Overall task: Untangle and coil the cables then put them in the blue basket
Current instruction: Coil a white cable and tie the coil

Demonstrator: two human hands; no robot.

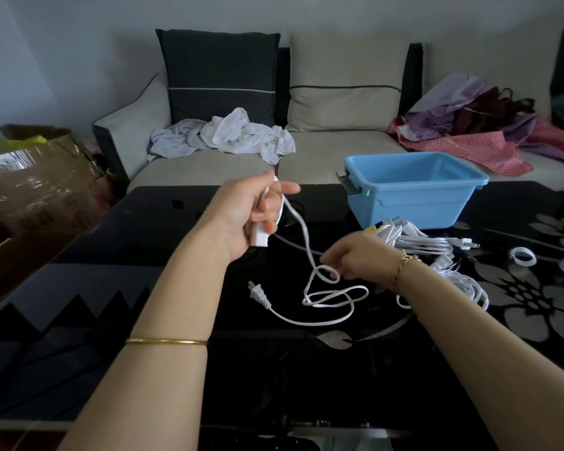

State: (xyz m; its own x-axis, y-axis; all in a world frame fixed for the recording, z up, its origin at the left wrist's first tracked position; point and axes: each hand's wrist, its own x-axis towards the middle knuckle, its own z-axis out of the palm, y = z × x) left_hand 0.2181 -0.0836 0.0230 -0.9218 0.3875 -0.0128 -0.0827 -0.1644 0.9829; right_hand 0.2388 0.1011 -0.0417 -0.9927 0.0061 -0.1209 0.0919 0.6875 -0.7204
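Observation:
My left hand (248,213) is raised above the black table and grips one end of a white flat cable (310,255), its white block end sticking out below my fingers. The cable hangs down to the table, loops twice, and ends in a two-pin plug (257,293). Lower and to the right, my right hand (355,258) pinches a loop of the same cable. A tangled pile of white cables (437,252) lies behind my right wrist. The blue basket (414,190) stands empty at the table's far edge.
A small coiled white cable (522,257) lies at the right on the glossy black table (209,369) with its floral pattern. Behind it is a sofa (332,151) with cushions, white cloths (241,135) and coloured fabrics (469,125). A cardboard box (36,177) sits at the left.

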